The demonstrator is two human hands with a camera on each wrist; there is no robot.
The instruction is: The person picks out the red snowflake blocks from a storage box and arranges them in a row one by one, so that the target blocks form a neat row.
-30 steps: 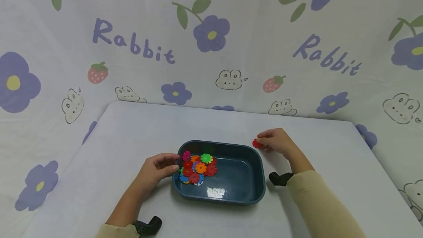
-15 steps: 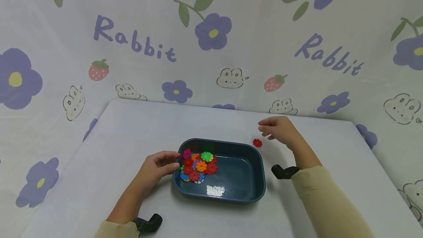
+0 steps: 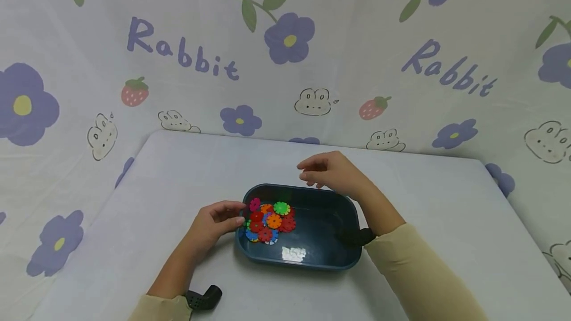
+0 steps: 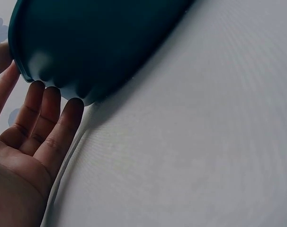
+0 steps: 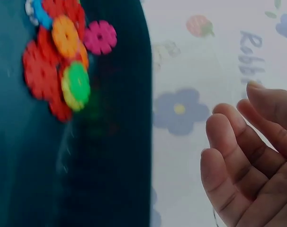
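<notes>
A dark teal tray (image 3: 308, 265) sits on the white table, with several flower-shaped plastic discs heaped in its left end. Among them are a green disc (image 3: 281, 208), an orange disc (image 3: 274, 221) and a magenta disc (image 3: 255, 204). My left hand (image 3: 218, 219) touches the tray's left end; in the left wrist view the fingertips (image 4: 75, 105) rest along its outer wall. Over the tray's far rim hovers my right hand (image 3: 332, 170), fingers loosely bent around nothing. In the right wrist view, that hand is beside the tray's long side.
White table surface (image 3: 214, 157) extends around the tray on all sides. Behind it hangs a patterned cloth (image 3: 192, 9) with purple flowers and rabbits. Black wrist devices sit at both sleeves, the right one (image 3: 357, 237) overlapping the tray's right end.
My right hand let go of a red disc behind the tray's right corner, lifted, then moved left over the far rim. Its forearm now covers the disc's spot. The left hand stays put.
</notes>
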